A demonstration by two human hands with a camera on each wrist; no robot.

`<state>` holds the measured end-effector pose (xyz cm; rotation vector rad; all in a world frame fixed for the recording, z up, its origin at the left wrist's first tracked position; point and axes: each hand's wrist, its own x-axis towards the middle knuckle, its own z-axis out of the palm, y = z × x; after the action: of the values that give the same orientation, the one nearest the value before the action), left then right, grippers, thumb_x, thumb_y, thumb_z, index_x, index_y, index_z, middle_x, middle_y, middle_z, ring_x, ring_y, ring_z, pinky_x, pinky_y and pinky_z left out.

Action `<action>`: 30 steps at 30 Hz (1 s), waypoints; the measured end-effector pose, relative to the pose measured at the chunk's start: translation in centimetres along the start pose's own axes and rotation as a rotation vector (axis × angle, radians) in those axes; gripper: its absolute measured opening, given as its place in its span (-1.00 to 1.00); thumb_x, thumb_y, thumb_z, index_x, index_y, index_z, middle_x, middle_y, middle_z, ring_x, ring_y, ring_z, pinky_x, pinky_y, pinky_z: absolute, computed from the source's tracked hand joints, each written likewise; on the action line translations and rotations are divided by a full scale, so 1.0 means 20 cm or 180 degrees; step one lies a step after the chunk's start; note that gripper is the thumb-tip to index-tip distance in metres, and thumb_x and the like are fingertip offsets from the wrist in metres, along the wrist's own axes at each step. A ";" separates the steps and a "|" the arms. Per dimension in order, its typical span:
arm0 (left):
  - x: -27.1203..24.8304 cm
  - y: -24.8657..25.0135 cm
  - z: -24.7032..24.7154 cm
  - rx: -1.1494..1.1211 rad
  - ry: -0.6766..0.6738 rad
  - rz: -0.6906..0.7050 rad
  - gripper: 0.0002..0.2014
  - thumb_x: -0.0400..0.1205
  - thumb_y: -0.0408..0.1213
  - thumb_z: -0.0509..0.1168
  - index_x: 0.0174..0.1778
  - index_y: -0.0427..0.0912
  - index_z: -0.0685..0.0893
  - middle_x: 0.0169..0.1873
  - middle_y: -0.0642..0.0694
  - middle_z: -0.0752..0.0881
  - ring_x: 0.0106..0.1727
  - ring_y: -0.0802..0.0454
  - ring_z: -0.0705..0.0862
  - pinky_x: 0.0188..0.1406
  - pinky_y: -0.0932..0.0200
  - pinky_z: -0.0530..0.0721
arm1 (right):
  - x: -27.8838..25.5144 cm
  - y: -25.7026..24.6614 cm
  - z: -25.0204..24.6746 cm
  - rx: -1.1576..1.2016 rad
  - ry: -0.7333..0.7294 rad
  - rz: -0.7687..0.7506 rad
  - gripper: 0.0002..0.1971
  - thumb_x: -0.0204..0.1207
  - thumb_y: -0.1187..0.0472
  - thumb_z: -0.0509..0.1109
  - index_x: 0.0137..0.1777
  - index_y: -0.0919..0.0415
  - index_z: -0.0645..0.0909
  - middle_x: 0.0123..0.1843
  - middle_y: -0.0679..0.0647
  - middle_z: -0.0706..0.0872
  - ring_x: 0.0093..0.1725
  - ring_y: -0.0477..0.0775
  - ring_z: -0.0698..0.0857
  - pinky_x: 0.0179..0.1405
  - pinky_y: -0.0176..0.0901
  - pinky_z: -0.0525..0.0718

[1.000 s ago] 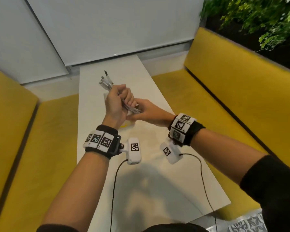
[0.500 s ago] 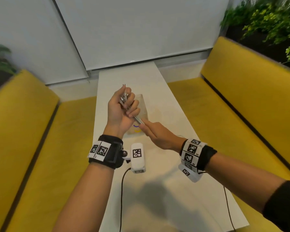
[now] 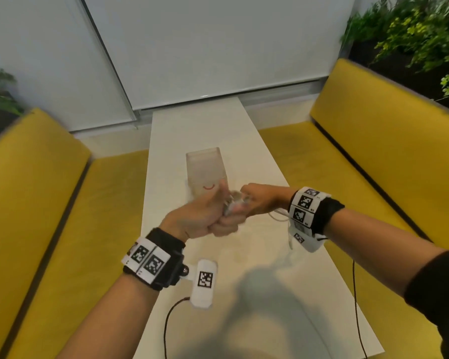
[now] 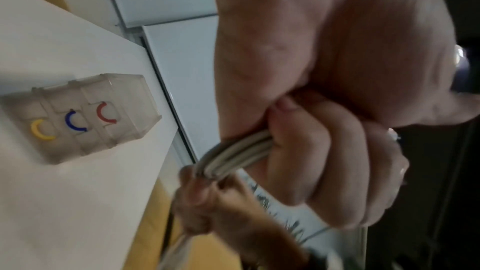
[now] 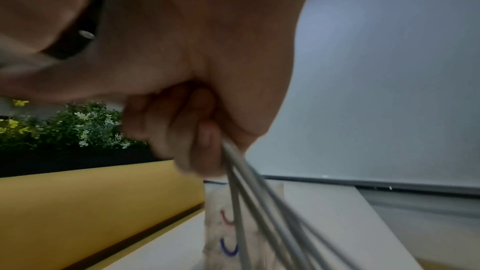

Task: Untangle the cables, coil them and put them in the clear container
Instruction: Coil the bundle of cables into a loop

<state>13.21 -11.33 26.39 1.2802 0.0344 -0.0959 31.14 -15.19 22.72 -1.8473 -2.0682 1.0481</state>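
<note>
My left hand (image 3: 219, 216) grips a bundle of white cables (image 4: 236, 151) in its fist, held above the white table (image 3: 244, 141). My right hand (image 3: 254, 200) meets it from the right and pinches the same cables (image 5: 249, 188), whose strands run down past its fingers (image 5: 205, 141). A loose white strand (image 3: 278, 216) hangs under the right wrist. The clear container (image 3: 205, 172) stands on the table just beyond both hands. It has three compartments marked with red, blue and yellow arcs (image 4: 75, 122). It looks empty.
Yellow benches (image 3: 36, 193) flank the narrow table on both sides (image 3: 389, 151). Green plants (image 3: 412, 29) sit behind the right bench back. A white wall panel (image 3: 218, 47) closes the far end. Black sensor leads (image 3: 166, 322) trail over the near table edge.
My left hand has dropped from an upright raised pose to a lower, level fist. My right hand has curled onto the cable bundle beside it. The head view has shifted so the container shows whole.
</note>
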 end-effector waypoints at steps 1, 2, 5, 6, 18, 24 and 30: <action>0.01 -0.03 0.02 0.0391 0.0016 -0.0415 -0.34 0.39 0.52 0.25 -0.33 -0.10 0.39 -0.56 0.16 0.29 -0.60 0.21 0.15 -0.69 0.33 0.12 | 0.01 0.00 -0.03 -0.0087 -0.0250 0.0055 -0.70 0.50 0.21 0.50 -0.43 0.19 0.54 -0.52 -0.10 0.55 -0.52 -0.12 0.47 -0.40 -0.19 0.42; 0.02 -0.06 0.04 0.0928 0.0181 -0.0852 -0.34 0.49 0.49 0.22 -0.31 -0.16 0.43 -0.54 0.16 0.30 -0.58 0.18 0.18 -0.65 0.31 0.15 | 0.01 0.00 -0.06 -0.0124 -0.0499 0.0100 -0.74 0.51 0.25 0.46 -0.39 0.21 0.55 -0.51 -0.04 0.49 -0.54 -0.11 0.40 -0.42 -0.19 0.38; 0.04 -0.15 0.04 0.2547 0.0826 -0.1548 -0.37 0.74 0.29 0.02 -0.09 -0.31 0.52 -0.38 0.09 0.56 -0.34 0.09 0.54 -0.30 0.24 0.45 | 0.00 0.00 -0.11 0.0111 -0.0973 0.0229 -0.82 0.64 0.13 0.37 -0.15 0.21 0.64 -0.42 0.08 0.46 -0.55 -0.04 0.36 -0.52 -0.19 0.39; 0.04 -0.18 0.02 0.2893 0.0908 -0.1605 -0.40 0.75 0.29 0.00 -0.05 -0.23 0.59 -0.13 -0.01 0.70 -0.08 -0.02 0.66 -0.07 0.18 0.52 | 0.00 0.00 -0.12 0.0178 -0.1016 0.0317 -0.83 0.67 0.10 0.35 -0.07 0.18 0.65 -0.40 0.05 0.47 -0.54 -0.07 0.39 -0.51 -0.23 0.42; 0.11 -0.33 -0.15 0.2385 0.3044 -0.0393 -0.47 0.80 0.19 -0.16 0.02 0.02 0.67 -0.14 0.00 0.71 -0.05 -0.03 0.64 -0.04 0.00 0.60 | 0.01 -0.03 -0.05 0.0962 0.0143 0.0358 -0.54 0.79 -0.09 -0.08 -0.05 0.26 0.47 -0.36 0.08 0.41 -0.46 0.00 0.37 -0.47 -0.22 0.43; 0.19 -0.24 -0.13 0.0858 0.3615 -0.0042 -0.38 0.78 0.25 -0.11 0.09 -0.13 0.72 -0.42 0.03 0.63 -0.41 0.17 0.54 -0.46 0.29 0.44 | 0.04 -0.09 0.10 0.2163 0.0407 -0.0291 -0.58 0.82 0.03 -0.10 -0.18 0.23 0.38 -0.44 0.08 0.30 -0.57 -0.05 0.36 -0.52 -0.17 0.65; 0.22 -0.20 -0.19 -0.0074 0.4068 0.0356 -0.41 0.74 0.28 -0.01 0.10 -0.17 0.67 -0.16 -0.28 0.76 -0.27 -0.10 0.78 -0.39 0.07 0.72 | 0.02 -0.12 0.14 0.2102 0.0595 -0.0432 -0.61 0.82 0.04 -0.10 -0.13 0.24 0.39 -0.40 0.10 0.37 -0.47 0.01 0.43 -0.35 -0.11 0.69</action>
<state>17.41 -9.05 21.20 1.1334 1.0476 0.8254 27.56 -15.87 22.08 -1.3862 -1.4672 1.2640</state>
